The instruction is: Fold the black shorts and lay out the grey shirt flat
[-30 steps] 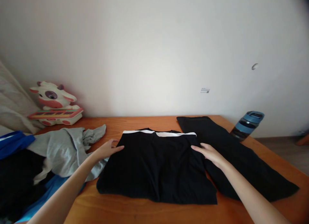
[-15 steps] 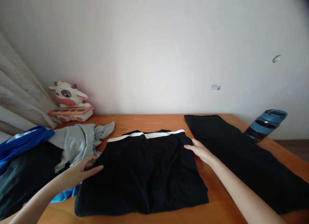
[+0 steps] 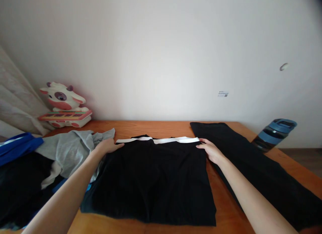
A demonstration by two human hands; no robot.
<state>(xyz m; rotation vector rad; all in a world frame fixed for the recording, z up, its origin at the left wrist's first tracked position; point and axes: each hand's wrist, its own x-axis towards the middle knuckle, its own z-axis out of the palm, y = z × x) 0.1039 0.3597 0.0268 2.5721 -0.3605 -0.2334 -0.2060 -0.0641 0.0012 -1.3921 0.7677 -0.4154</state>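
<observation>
A black garment with a white band along its far edge lies spread on the wooden table in front of me. It looks like a shirt or shorts; I cannot tell which. My left hand pinches its far left corner, where the white band ends. At the far right corner, my right hand has the edge between thumb and fingers. The fabric between the two hands is fairly flat, with soft folds down the middle.
To the left is a heap of clothes with a grey garment and a blue one. A cow toy keyboard stands by the wall. Folded black cloth lies at the right, beside a blue bottle on the table.
My left hand has moved up and away from the garment's left side to its far left corner. My right hand has shifted slightly to the garment's far right corner.
</observation>
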